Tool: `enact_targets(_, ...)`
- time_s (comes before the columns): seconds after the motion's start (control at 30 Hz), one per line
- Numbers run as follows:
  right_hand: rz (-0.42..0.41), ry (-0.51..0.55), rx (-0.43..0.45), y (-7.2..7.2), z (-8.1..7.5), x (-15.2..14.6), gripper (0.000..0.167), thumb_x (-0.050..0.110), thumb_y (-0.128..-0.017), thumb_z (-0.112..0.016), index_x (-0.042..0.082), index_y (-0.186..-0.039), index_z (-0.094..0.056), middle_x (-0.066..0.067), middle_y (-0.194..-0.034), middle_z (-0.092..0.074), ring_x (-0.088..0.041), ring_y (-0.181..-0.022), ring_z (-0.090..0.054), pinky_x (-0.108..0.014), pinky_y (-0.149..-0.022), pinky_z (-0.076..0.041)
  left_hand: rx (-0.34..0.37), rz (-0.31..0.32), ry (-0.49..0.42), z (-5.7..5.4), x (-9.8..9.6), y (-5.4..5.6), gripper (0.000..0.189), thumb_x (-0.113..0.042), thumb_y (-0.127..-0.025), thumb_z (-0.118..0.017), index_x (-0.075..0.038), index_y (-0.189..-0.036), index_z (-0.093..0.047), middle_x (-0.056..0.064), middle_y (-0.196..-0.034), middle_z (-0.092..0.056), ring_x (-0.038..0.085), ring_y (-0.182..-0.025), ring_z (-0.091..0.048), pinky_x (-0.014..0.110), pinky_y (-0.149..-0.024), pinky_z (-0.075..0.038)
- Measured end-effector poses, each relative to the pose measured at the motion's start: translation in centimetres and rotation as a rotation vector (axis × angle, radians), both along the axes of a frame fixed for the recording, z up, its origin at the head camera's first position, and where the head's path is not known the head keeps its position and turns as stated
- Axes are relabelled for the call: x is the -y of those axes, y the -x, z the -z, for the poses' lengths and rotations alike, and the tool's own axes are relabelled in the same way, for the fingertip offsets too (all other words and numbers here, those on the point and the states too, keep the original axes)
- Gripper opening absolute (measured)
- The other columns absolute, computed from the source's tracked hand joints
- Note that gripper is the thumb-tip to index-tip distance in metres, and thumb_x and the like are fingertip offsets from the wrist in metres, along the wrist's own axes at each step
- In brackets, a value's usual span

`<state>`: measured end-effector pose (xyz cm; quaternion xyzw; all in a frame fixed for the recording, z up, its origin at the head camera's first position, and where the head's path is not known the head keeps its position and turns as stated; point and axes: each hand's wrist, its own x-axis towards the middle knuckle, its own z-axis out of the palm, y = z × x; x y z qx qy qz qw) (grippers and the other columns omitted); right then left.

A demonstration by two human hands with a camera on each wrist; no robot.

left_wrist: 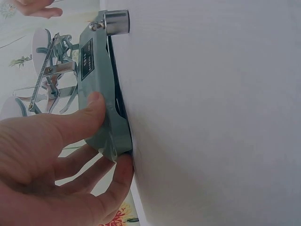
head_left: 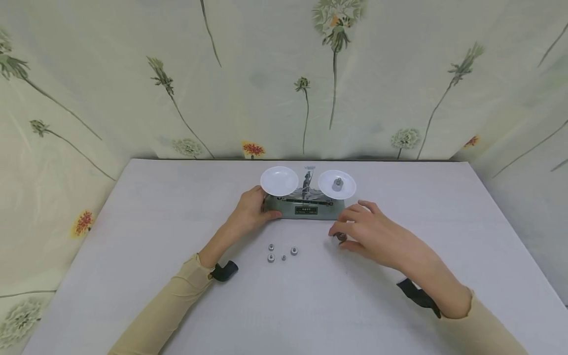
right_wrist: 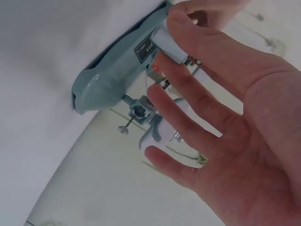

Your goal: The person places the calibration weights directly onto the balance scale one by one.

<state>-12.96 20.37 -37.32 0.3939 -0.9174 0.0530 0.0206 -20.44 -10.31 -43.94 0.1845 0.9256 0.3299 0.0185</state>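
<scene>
A grey-green balance scale (head_left: pixel 290 209) stands near the back of the table, with two white pans. My left hand (head_left: pixel 252 211) grips the left end of its base, thumb on the front face and fingers around the end, as the left wrist view shows. A metal weight (head_left: pixel 338 184) sits on the right pan (head_left: pixel 326 191); the left pan (head_left: pixel 279 181) holds nothing. In front of the base's right end, my right hand (head_left: pixel 377 236) pinches a cylindrical weight (right_wrist: pixel 167 41) between thumb and index finger, its other fingers spread. That weight is knobbed and silvery.
Several small metal weights (head_left: pixel 294 251) stand on the white table (head_left: pixel 248 315) in front of the scale. The left wrist view shows one upright weight (left_wrist: pixel 117 22) close up. Behind the table's back edge hangs a flower-printed cloth (head_left: pixel 266 98).
</scene>
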Motion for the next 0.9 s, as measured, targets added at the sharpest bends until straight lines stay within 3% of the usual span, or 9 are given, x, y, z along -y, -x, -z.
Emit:
enact_targets(0.43,0.011,0.015,-0.044,0.1,-1.0,-0.1,0.036,0.014,-0.081,-0.095,0.022,-0.112,-0.079,0.003,-0.109,-0.071,-0.022,-0.109,-0.067,-0.062,-0.116,-0.046,0.007,-0.006,0.001,0.3,0.0,0.2,0.068,-0.019,-0.089,-0.09,0.002,-0.146,-0.059,0.023,-0.136,-0.071,0.036,-0.127,-0.069,0.05,-0.108,-0.058)
enact_targets(0.8,0.03,0.019,-0.074,0.5,-1.7,-0.3,0.038,0.014,-0.081,-0.095,0.024,-0.114,-0.078,0.002,-0.111,-0.073,-0.027,-0.114,-0.068,-0.063,-0.117,-0.045,-0.002,-0.003,0.007,0.1,0.0,0.0,0.067,-0.019,-0.088,-0.09,0.003,-0.144,-0.06,0.022,-0.13,-0.073,0.032,-0.112,-0.068,0.048,-0.097,-0.059)
enact_targets(0.9,0.033,0.012,-0.082,0.5,-1.7,-0.3,0.038,0.015,-0.081,-0.095,0.024,-0.114,-0.078,0.002,-0.112,-0.073,-0.027,-0.114,-0.068,-0.063,-0.117,-0.045,0.001,0.0,0.007,0.0,-0.1,0.0,0.067,-0.019,-0.088,-0.09,0.003,-0.144,-0.06,0.023,-0.131,-0.072,0.033,-0.114,-0.068,0.048,-0.099,-0.059)
